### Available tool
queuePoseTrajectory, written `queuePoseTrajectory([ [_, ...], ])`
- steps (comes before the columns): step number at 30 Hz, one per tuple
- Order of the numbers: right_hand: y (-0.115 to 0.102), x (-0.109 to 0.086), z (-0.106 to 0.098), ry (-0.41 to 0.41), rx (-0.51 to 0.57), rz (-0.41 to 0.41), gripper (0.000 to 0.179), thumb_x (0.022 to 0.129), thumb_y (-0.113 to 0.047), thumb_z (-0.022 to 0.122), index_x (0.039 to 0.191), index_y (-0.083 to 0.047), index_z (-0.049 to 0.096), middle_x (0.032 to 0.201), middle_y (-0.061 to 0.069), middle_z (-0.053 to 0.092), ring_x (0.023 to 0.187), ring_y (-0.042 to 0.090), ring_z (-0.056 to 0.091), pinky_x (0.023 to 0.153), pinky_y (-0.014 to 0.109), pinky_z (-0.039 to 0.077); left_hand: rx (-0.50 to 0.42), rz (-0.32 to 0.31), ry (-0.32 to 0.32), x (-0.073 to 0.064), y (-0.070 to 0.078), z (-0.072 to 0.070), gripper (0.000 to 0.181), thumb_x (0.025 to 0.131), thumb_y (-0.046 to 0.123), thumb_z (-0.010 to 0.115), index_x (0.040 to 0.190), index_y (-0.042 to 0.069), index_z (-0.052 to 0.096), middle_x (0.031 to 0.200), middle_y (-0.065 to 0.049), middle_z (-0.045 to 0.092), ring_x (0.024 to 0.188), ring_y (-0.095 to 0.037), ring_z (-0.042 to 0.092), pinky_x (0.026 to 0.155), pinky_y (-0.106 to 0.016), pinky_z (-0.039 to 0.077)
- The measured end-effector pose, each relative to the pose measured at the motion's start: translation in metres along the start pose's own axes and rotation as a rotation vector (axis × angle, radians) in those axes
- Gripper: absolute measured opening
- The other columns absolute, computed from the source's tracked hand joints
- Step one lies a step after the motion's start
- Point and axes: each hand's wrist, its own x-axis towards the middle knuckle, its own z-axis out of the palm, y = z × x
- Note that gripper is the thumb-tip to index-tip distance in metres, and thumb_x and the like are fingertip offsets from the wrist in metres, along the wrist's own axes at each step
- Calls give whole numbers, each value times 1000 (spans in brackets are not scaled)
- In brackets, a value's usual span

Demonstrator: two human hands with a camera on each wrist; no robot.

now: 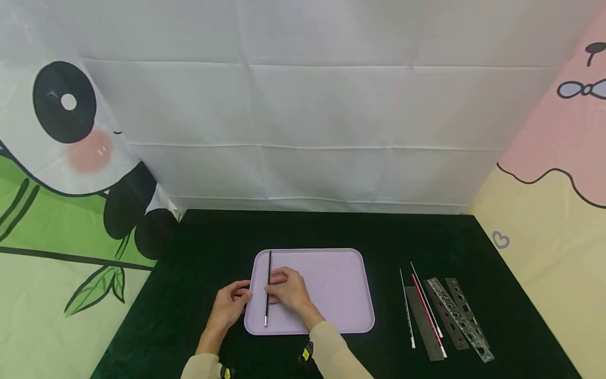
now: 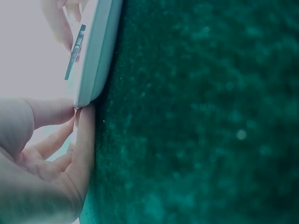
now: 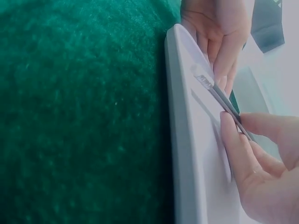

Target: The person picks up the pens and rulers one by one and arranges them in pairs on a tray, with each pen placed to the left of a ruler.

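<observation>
A dark pencil [image 1: 266, 313] with a silver ferrule and white eraser stands lengthwise over the left part of the lilac tray [image 1: 326, 292], its eraser end toward me. My right hand [image 1: 294, 292] pinches it around the middle between thumb and fingers. In the right wrist view the pencil [image 3: 218, 95] is held just above the tray surface, its shadow falling beneath. At the tray's left edge, my left hand [image 1: 227, 307] grips the rim, thumb on top and fingers underneath, as the left wrist view shows at the tray corner [image 2: 88, 88].
Right of the tray on the dark green cloth [image 1: 388, 231] lie a thin dark pencil [image 1: 406, 310], a red pencil [image 1: 427, 313] and a white one beside it. Close by are a plain grey strip [image 1: 423, 326] and stencil rulers with cut-outs [image 1: 461, 318]. A white curtain [image 1: 322, 105] hangs behind.
</observation>
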Motion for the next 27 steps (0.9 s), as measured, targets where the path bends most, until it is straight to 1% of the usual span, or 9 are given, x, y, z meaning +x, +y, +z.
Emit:
queuePoseTrajectory([
  [7, -3, 2, 6, -5, -50, -16, 34, 85, 5, 78, 117, 6, 64, 96, 13, 70, 69, 20, 72, 58, 35, 59, -1, 7, -8, 1, 1, 0, 36, 102, 5, 59, 138, -3, 58, 114, -19, 65, 87, -23, 62, 79, -39, 59],
  [13, -6, 5, 10, 15, -109, -4, 31, 84, 6, 78, 112, 7, 65, 87, 6, 67, 62, 18, 71, 55, 32, 58, -2, -1, -11, 1, 1, 0, 36, 103, 6, 59, 138, -2, 58, 114, -18, 64, 88, -23, 62, 78, -38, 59],
  [16, -6, 7, 14, 33, -132, 14, 29, 84, 7, 78, 110, 7, 65, 85, 5, 65, 58, 16, 69, 53, 31, 57, -1, -2, -10, 2, 1, 0, 36, 103, 6, 59, 138, -2, 58, 114, -19, 64, 88, -23, 62, 77, -38, 59],
  [19, -7, 8, 18, 53, -172, 9, 27, 84, 7, 78, 107, 7, 65, 84, 5, 64, 55, 15, 67, 52, 29, 56, 7, 4, -8, 1, 1, 0, 36, 103, 6, 59, 138, -3, 58, 113, -19, 65, 87, -23, 62, 77, -38, 59],
  [21, -7, 8, 20, 64, -200, 3, 26, 84, 7, 78, 106, 6, 65, 83, 4, 63, 53, 15, 65, 50, 27, 55, 5, 6, -7, 2, 1, 0, 36, 102, 5, 59, 138, -3, 58, 113, -18, 65, 87, -23, 62, 77, -38, 59],
  [27, -8, 7, 25, 76, -283, -48, 22, 85, 7, 77, 103, 6, 65, 79, 2, 61, 50, 12, 61, 49, 23, 52, 0, 12, -6, 3, 0, 1, 36, 102, 5, 59, 137, -3, 59, 111, -19, 65, 86, -23, 62, 77, -38, 59],
])
